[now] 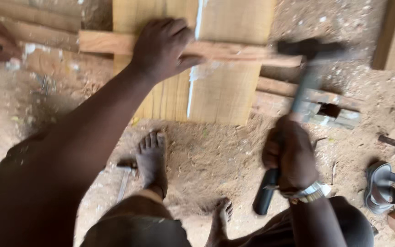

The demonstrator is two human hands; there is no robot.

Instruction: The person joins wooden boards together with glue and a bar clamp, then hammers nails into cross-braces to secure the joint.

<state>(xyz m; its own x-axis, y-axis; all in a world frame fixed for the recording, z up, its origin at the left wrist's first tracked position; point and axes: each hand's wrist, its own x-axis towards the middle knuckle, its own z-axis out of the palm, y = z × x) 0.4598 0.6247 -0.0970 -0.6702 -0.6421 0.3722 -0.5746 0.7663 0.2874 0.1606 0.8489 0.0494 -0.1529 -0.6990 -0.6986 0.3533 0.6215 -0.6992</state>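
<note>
Pale wooden boards (220, 87) are lying side by side on the sandy ground (216, 160), with a thin reddish batten (234, 51) lying across them. The left hand (161, 48) is pressing flat, fingers spread, on the batten. The right hand (289, 155) is closing tight around a dark-handled hammer (298, 98), its blurred head hovering beside the batten's right end.

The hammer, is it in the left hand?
No, the right hand grips the hammer, while the left hand presses on the wooden strip.
</note>
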